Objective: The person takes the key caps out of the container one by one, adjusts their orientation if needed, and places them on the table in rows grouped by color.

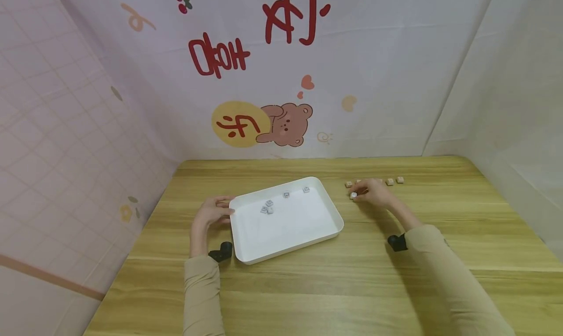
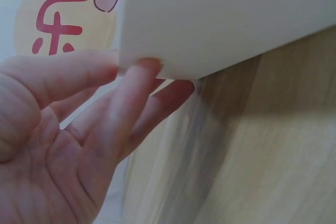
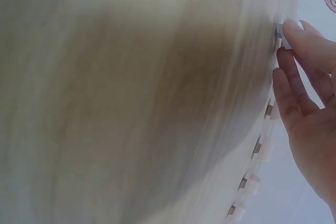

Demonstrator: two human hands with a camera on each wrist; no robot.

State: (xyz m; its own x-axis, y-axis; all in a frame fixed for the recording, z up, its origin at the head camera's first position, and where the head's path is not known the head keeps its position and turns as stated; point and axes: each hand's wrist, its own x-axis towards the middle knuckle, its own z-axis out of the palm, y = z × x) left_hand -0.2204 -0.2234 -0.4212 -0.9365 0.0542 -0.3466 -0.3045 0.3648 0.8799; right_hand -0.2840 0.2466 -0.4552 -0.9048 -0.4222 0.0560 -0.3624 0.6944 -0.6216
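A white rectangular tray (image 1: 286, 243) lies on the table, with several small square grey-white pieces like keyboard switches (image 1: 270, 203) in its far half. My left hand (image 1: 211, 211) holds the tray's far left corner. In the left wrist view its fingertips (image 2: 149, 66) press on the tray wall. To the right of the tray, my right hand (image 1: 374, 192) pinches one small white switch-like piece (image 1: 354, 195) between thumb and fingers, close over the table. Behind that hand runs a row of similar pinkish pieces (image 1: 390, 181), partly hidden by the fingers.
The wooden table (image 1: 308, 297) ends at a printed cloth wall (image 1: 374, 57) just behind the row, with more cloth on both sides. Black wrist-worn devices (image 1: 397, 242) stick out from both sleeves; the left one stands close beside the tray's left wall.
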